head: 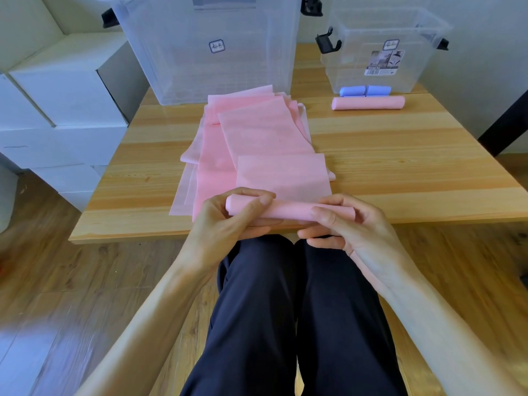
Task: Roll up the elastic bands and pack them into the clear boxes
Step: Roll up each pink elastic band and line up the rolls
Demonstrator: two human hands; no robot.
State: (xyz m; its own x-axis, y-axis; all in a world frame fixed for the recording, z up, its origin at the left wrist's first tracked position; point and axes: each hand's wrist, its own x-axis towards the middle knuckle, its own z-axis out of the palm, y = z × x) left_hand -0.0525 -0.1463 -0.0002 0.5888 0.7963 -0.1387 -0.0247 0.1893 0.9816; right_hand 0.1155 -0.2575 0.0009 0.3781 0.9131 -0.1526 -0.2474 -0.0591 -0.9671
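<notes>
A long pink elastic band (268,144) lies in loose folds down the middle of the wooden table (400,167). Its near end is wound into a pink roll (288,211) at the table's front edge. My left hand (228,224) grips the roll's left end, thumb on top. My right hand (348,224) grips its right end, fingers curled round it. A large clear box (205,52) stands at the back centre. A smaller clear box (380,52) stands at the back right. In front of it lie a finished pink roll (368,103) and a blue roll (364,90).
White cardboard boxes (57,104) are stacked left of the table. My knees in dark trousers (285,310) sit under the table's front edge. A dark table leg or post (505,130) stands at the right. Wooden floor lies all around.
</notes>
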